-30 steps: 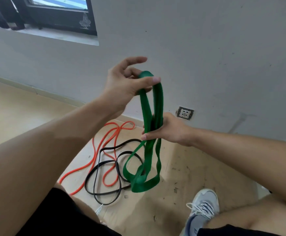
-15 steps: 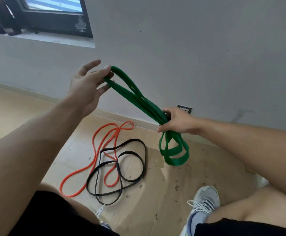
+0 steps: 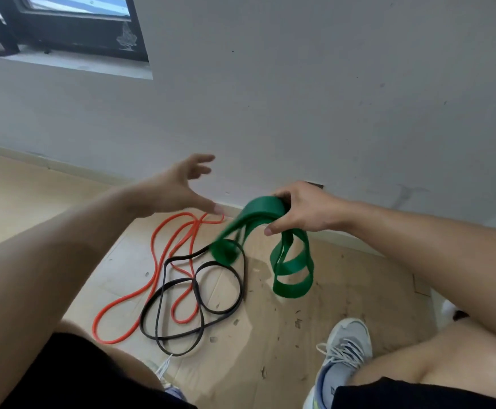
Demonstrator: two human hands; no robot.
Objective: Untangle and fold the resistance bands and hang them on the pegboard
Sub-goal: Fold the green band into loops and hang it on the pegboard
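Grey plastered wall [image 3: 299,98] fills the upper frame, with a dark window frame [image 3: 72,33] at upper left; below it we record a pale floor covered by scuffed, flattened cardboard [image 3: 270,335].

Item one: green resistance band [image 3: 292,270], wide and flat, at centre right of the frame. Our right hand [image 3: 302,212] is closed around its gathered middle, thumb below and fingers wrapped over the top. Two bunches of loops hang from that grip: one drooping lower right, clear of the floor, the other sweeping down to the left and motion-blurred, so we cannot tell whether it touches the bands beneath.

Item two: our left hand [image 3: 181,187], centre frame, fingers spread wide, holding nothing, apart from the green band.

Item three: orange band [image 3: 158,278], thin, lying in long loops on the cardboard, lower centre left.

Item four: black band [image 3: 199,302], thin, coiled on the cardboard and crossing the orange one in several places.

Item five: grey laced shoe [image 3: 344,346], lower right, with our bare knees and black shorts along the bottom edge.
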